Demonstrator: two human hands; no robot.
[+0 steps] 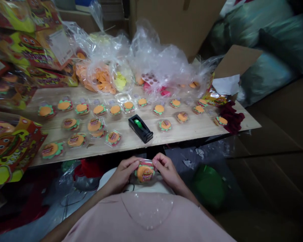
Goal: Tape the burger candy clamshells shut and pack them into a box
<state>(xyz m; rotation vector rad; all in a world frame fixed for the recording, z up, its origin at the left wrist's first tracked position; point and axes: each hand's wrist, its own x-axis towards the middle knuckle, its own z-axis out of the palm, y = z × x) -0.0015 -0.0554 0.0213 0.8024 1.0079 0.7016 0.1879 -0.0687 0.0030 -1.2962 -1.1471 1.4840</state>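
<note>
Between my two hands, above my lap and in front of the table edge, is a clear plastic clamshell box [145, 172] with a gummy-style burger inside and a printed label on its top. My left hand [126, 170] grips its left edge with thumb and fingers. On the opposite side, my right hand [167, 169] pinches the upper right corner. A black tape dispenser [140, 128] with a green core stands on the table beyond my hands. Labelled boxed burgers [113, 137] lie left of it, and another boxed burger [165, 125] sits to its right.
Rows of burgers in clear boxes [99, 109] cover the wooden table [126, 151]. Plastic bags of orange pieces [101, 79] stand at the back. Printed display cartons [15, 144] pile up at left. A dark red cloth [232, 116] lies at the right end; a green stool [209, 186] is below.
</note>
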